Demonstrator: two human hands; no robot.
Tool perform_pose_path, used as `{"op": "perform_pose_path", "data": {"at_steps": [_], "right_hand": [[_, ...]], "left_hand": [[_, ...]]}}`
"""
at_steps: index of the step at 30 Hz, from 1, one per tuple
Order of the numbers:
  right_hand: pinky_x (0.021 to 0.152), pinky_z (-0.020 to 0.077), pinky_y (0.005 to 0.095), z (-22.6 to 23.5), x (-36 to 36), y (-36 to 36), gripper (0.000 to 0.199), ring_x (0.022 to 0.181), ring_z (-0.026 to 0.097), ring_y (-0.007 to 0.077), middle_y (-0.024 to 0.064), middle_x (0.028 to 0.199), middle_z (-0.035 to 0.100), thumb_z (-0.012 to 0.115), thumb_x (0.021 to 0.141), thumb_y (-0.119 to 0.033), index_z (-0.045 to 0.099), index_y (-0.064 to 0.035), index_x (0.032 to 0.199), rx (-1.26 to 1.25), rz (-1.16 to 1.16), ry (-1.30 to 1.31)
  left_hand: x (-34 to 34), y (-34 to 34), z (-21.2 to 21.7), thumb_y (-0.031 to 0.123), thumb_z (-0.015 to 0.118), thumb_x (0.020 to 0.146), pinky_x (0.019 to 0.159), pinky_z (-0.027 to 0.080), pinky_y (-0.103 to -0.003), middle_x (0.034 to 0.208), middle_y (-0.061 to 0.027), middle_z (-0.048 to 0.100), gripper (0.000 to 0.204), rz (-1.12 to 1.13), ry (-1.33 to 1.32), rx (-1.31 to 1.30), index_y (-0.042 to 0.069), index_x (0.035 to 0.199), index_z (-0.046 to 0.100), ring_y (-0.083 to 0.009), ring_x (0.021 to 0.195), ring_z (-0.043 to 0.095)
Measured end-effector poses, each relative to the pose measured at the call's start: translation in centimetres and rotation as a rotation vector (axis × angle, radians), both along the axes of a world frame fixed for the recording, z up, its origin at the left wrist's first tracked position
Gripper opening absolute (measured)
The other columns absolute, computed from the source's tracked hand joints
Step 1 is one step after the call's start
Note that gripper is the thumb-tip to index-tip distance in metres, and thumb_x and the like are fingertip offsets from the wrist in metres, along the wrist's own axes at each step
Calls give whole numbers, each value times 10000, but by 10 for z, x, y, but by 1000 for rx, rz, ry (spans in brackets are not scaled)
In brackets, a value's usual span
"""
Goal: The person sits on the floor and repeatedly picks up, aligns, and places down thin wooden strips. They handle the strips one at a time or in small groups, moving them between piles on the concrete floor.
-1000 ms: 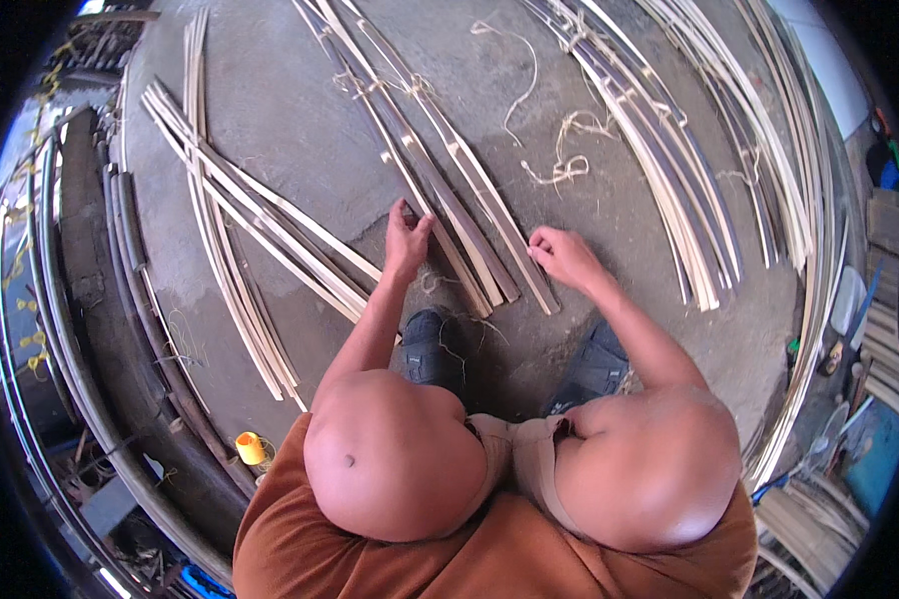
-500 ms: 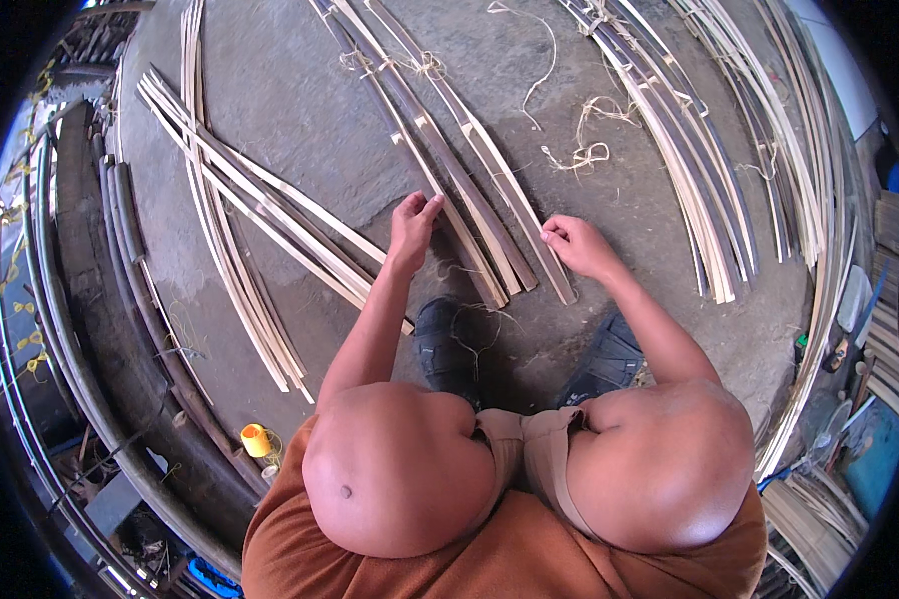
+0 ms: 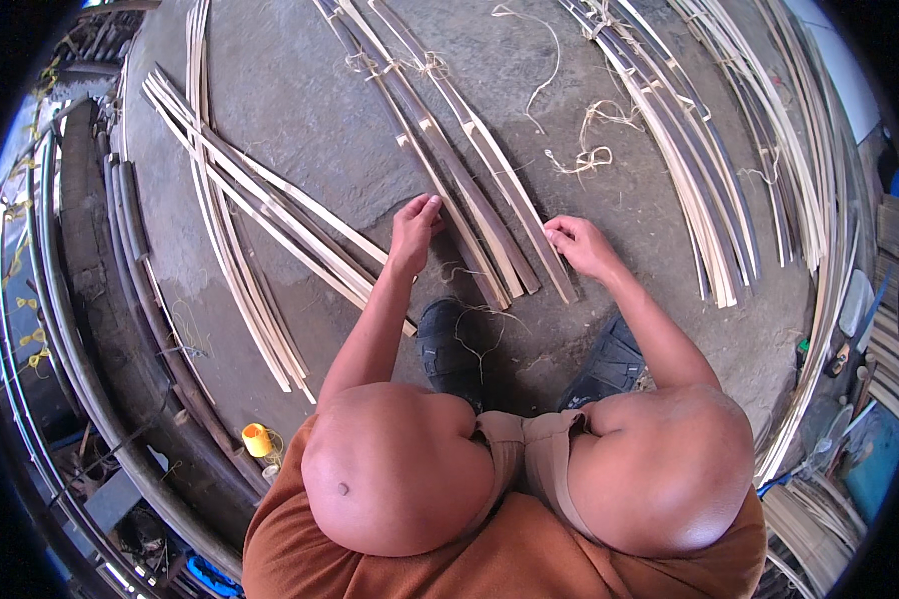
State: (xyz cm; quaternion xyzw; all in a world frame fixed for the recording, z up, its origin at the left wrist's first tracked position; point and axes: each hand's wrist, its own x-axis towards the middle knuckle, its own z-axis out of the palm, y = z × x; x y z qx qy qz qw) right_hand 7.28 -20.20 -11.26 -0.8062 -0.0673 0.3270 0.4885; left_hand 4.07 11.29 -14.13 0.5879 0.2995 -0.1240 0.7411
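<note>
Split bamboo strips [image 3: 466, 190], dark on one face and pale on the other, lie lengthwise in front of me, with knotted twine [image 3: 370, 66] around their far part. My left hand [image 3: 413, 238] is closed in a pinch beside the left edge of these strips. Just to the right of the outermost strip [image 3: 521, 205], my right hand [image 3: 577, 246] is also closed, thumb against fingers. Whatever either pinch holds is too small or thin to make out. A loose loop of thin fibre [image 3: 479, 334] lies near my left shoe [image 3: 448, 349].
Pale loose strips [image 3: 240, 290] cross on the concrete floor at left. Tied bundles [image 3: 689, 180] curve along the right. Loose twine [image 3: 594, 158] lies between bundles. A yellow cup [image 3: 257, 439] stands lower left, near long poles [image 3: 160, 349]. My right shoe [image 3: 606, 364] stands below my right hand.
</note>
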Motion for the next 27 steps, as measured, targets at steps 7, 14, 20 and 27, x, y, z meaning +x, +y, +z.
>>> {"op": "perform_pose_path", "data": {"at_steps": [7, 14, 20, 27], "right_hand": [[793, 487, 347, -11, 2, 18, 226, 871, 647, 220, 127, 949, 679, 572, 938, -214, 630, -28, 1053, 159, -3, 38], [784, 502, 378, 0, 16, 43, 242, 879, 671, 298, 170, 952, 693, 599, 912, -225, 674, -18, 1013, 35, 0, -98], [777, 510, 387, -3, 14, 42, 245, 885, 679, 316, 168, 947, 700, 627, 888, -238, 701, -36, 1005, 10, -51, -135], [769, 516, 391, -8, 16, 42, 232, 873, 680, 316, 158, 942, 702, 635, 879, -237, 710, -47, 989, 17, -49, -111]], "left_hand": [[1, -9, 9, 257, 610, 955, 729, 469, -269, 880, 29, 590, 228, 53, 8, 30, 60, 1065, 642, -80, 772, 521], [3, -10, 21, 241, 591, 969, 744, 477, -270, 913, 23, 613, 211, 6, 6, 42, 56, 1062, 633, -87, 808, 556], [3, -8, 11, 243, 589, 970, 745, 470, -273, 910, 23, 605, 204, -7, 8, 73, 61, 1051, 632, -87, 814, 551], [3, -10, 14, 248, 589, 968, 728, 464, -271, 907, 20, 598, 217, 4, 39, 107, 48, 1044, 628, -90, 818, 550]]}}
